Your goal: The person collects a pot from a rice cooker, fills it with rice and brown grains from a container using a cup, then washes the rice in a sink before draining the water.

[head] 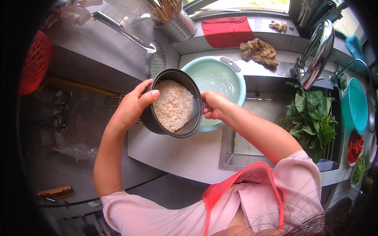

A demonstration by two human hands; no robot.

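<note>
A dark round inner pot [192,118] is held tilted to the right, its rim over the left edge of a pale green plastic basin [214,70]. Wet rice grains [173,106], mixed with some yellowish bits, lie in the pot, and a little cloudy water has gathered at its lower right. My left hand [133,103] grips the pot's left side, thumb over the rim. At the pot's right rim is my right hand [215,105], its fingers curled against the edge; some fingertips are hidden. Rippling, slightly cloudy water [218,85] fills much of the basin.
A steel sink [248,144] with leafy greens [313,115] and a chrome faucet [317,56] lies to the right. Behind are a crumpled brown cloth [260,51] and a red cloth [227,31]. A perforated skimmer [156,59] leans at the left, near a steel chopstick holder [180,26].
</note>
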